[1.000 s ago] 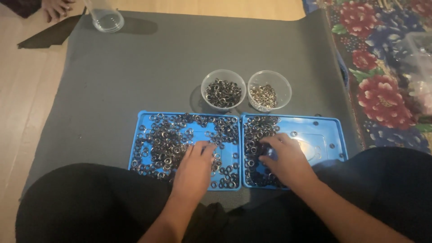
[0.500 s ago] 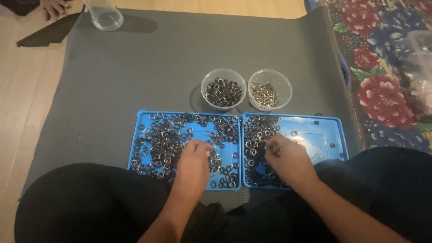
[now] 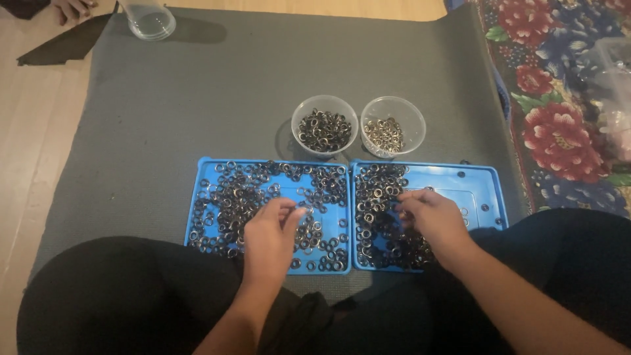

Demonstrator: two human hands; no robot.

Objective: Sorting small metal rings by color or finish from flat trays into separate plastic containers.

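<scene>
Metal rings (image 3: 243, 197) heaped, blue plastic trays (image 3: 480, 181).

The left hand (image 3: 269, 233) and the right hand (image 3: 434, 220) are bare, with no rings, and both forearms are bare too. The legs wear black trousers (image 3: 118, 296).

mat (image 3: 217, 98): matt grey, finely textured, like foam or rubber
trays (image 3: 473, 184): two, smooth bright blue plastic, on the mat's near edge
rings (image 3: 230, 197): small, metal, dark to silvery, faintly shiny, heaped in the trays
cups (image 3: 325, 125): two, clear glossy plastic, just beyond the trays; a third clear cup (image 3: 150, 18) at the mat's far left corner
floor (image 3: 33, 144): smooth pale wood, left of the mat
rug (image 3: 565, 112): woven cloth, flowered, right of the mat
</scene>
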